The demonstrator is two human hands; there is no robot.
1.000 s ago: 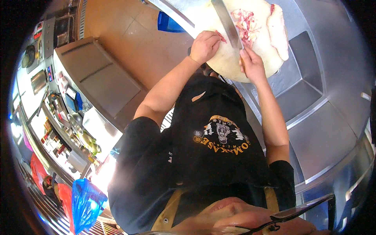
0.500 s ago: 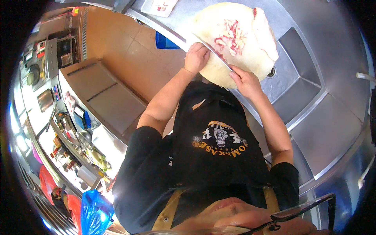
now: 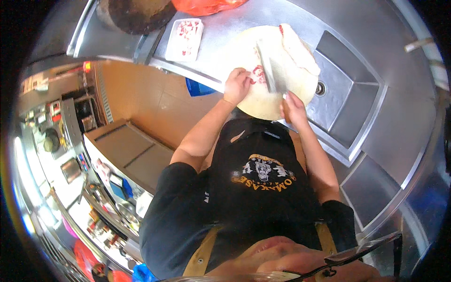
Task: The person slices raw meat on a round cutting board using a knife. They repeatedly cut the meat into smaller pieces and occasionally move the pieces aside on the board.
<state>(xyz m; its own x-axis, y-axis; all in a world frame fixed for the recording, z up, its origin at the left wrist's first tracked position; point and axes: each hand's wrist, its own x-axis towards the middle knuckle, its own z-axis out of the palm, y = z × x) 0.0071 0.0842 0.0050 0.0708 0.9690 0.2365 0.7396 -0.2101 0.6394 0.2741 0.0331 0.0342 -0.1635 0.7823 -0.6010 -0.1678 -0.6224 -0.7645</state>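
A cleaver [image 3: 269,70] is in my right hand [image 3: 294,108], whose fingers close round its handle. Its broad blade is slightly blurred and stands against the right side of a small heap of cut red and white meat pieces [image 3: 258,75]. On the heap's left, my left hand [image 3: 238,86] has its fingers curled together, with the fingertips at the pieces. All of this is on a round, pale cutting board [image 3: 260,107]. A large pale slab of meat [image 3: 299,50], red at one end, lies along the board's far right edge.
A white plastic tray [image 3: 174,52] holding cut meat stands left of the board on the steel counter [image 3: 216,30]. Behind it are a dark round pan-like thing [image 3: 141,16] and a red plastic bag [image 3: 206,4]. A steel sink [image 3: 350,108] adjoins on the right. A blue container [image 3: 199,88] sits below the counter.
The cleaver has moved right and turned, from near the board's left edge to beside the meat. The scattered pieces now form a tighter heap by my left hand. The view has shifted, showing the whole tray.
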